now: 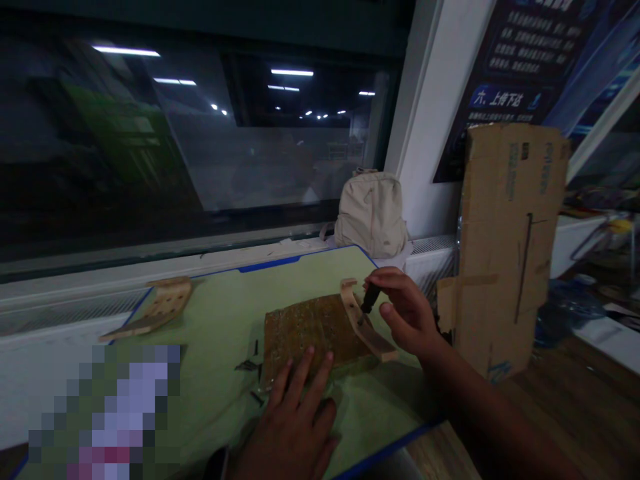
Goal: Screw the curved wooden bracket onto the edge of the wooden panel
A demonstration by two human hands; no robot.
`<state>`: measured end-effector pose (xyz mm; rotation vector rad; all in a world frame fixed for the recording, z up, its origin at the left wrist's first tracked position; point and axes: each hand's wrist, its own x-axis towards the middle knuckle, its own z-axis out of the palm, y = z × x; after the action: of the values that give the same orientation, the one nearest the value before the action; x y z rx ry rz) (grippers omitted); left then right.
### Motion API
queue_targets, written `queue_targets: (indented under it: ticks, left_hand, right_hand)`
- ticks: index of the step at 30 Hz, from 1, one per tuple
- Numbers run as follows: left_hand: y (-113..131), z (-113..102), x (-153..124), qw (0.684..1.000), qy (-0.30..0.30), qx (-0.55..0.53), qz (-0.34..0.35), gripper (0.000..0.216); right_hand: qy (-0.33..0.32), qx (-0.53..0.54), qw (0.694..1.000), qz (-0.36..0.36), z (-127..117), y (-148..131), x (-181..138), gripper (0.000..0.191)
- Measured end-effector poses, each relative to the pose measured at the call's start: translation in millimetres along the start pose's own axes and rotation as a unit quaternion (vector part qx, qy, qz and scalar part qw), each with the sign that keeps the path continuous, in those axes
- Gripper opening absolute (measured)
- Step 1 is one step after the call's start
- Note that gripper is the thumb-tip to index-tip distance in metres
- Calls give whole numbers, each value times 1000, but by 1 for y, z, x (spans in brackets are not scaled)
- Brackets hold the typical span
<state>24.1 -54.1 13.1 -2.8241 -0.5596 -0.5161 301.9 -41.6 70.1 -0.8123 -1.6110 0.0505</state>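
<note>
My right hand (407,310) grips the dark handle of a screwdriver (371,298), tilted with its tip down at a curved wooden piece (367,332). That piece has holes in it and lies along the right edge of a brown, tape-wrapped block (310,330). With fingers spread, my left hand (295,417) rests on the block's near edge. Several dark screws (249,365) lie on the table just left of the block. A second curved wooden piece with holes (163,307) sits at the table's far left corner.
The pale green table top (220,313) has a blue edge. Behind it a beige backpack (371,213) leans near the window. A tall cardboard sheet (510,253) stands on the right. A blurred-out patch (110,413) covers the lower left.
</note>
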Motion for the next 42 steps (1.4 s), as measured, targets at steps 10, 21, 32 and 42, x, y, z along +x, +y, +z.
queue_targets:
  ticks: [10, 21, 32, 42]
  left_hand:
    - [1, 2, 2, 997, 60, 39, 25, 21]
    - [2, -4, 5, 998, 45, 37, 16, 25]
    - [2, 0, 6, 998, 63, 4, 10, 35]
    - [4, 2, 6, 998, 67, -8, 1, 32]
  right_hand:
    - [103, -34, 992, 61, 5, 7, -2, 25]
    - [0, 61, 996, 66, 1, -6, 3, 23]
    - [-71, -54, 996, -5, -4, -8, 6, 33]
    - [77, 10, 993, 88, 3, 4, -1, 33]
